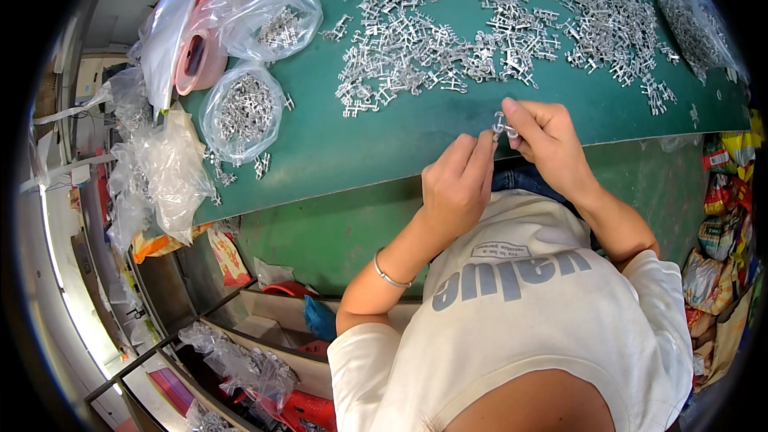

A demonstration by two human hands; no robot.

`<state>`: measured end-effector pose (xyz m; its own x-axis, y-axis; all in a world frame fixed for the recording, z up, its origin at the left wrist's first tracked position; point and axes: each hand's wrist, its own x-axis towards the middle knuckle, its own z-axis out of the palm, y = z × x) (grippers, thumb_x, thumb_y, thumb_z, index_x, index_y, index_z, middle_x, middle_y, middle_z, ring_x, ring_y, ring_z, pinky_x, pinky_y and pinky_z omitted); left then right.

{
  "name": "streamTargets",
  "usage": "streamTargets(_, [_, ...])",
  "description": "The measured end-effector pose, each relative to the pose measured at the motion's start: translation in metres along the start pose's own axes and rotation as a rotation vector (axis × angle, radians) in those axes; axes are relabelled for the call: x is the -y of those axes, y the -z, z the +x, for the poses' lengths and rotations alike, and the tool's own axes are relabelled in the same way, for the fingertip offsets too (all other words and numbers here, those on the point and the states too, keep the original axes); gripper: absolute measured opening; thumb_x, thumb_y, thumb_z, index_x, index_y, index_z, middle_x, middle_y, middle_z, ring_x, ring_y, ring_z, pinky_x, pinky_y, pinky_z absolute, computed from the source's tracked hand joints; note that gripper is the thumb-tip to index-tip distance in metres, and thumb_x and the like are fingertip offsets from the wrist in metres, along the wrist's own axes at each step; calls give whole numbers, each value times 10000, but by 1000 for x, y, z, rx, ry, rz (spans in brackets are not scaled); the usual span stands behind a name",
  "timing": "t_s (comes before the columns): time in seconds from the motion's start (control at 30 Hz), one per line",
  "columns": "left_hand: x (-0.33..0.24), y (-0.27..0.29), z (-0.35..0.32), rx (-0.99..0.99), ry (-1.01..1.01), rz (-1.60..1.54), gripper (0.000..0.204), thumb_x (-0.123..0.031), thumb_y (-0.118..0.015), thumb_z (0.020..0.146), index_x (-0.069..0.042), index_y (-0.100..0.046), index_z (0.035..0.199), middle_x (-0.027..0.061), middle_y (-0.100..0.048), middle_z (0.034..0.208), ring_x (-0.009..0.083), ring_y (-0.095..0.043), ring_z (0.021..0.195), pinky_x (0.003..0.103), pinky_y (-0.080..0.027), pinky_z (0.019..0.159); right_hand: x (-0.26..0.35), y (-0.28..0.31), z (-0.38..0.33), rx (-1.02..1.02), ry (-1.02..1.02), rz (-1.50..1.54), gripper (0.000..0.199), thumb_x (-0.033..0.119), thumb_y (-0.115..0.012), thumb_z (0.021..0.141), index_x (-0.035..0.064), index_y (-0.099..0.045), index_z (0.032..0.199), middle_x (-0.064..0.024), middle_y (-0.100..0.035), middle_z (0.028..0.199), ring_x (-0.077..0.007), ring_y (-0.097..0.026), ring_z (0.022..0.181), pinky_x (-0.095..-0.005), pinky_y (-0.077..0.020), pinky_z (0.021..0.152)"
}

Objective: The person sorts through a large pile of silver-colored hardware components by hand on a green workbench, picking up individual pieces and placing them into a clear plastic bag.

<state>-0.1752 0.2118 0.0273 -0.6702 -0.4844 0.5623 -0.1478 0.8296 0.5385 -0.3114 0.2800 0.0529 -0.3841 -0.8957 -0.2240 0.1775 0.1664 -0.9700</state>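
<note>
A small silvery metal piece with ring-like ends is held between my two hands, just over the table's near edge. My right hand pinches it between thumb and fingers from the right. From the left, the closed fingertips of my left hand meet its lower end. Beyond my hands, a wide loose heap of similar metal pieces lies on the green table. An open clear plastic bag filled with such pieces stands to the left.
A second heap of pieces spreads at the far right beside a filled bag. Another clear bag and a pink container are at the back left. Colourful packages are stacked at right; shelving with a red basket is lower left.
</note>
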Motion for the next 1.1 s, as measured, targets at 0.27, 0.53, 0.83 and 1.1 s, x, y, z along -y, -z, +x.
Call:
streamTargets(0.27, [-3,7,10,91,224,-237,129,50,-570,762,28,-584,889,119,-435,649,243,-460,477,331,-374,435,7,14,10,80,242,-554,331,242,-513,905,-12,-535,694,4,-443,520,-74,-417,504,-240,-358,468])
streamTargets(0.53, [0,28,20,272,150,-296,132,35,-584,760,11,-587,889,126,-482,699,307,-497,524,357,-390,464,13,28,26,509,98,-155,210,196,-522,895,-11,-558,908,-21,-550,708,-64,-415,508,-230,-336,458])
streamTargets(0.83, [12,22,8,195,363,-530,80,-9,-561,805,27,-622,841,73,-463,631,144,-403,483,252,-310,446,13,25,16,460,-167,202,183,114,-467,908,-14,-554,1006,-30,-540,747,-1,-287,428,-168,-173,370])
streamTargets(1.1, [10,24,4,247,669,-864,180,-96,-513,880,14,-645,826,-28,-468,639,34,-352,527,200,-248,459,16,19,5,369,-191,276,171,110,-458,915,-6,-550,1000,-18,-542,769,-5,-329,473,-160,-229,402])
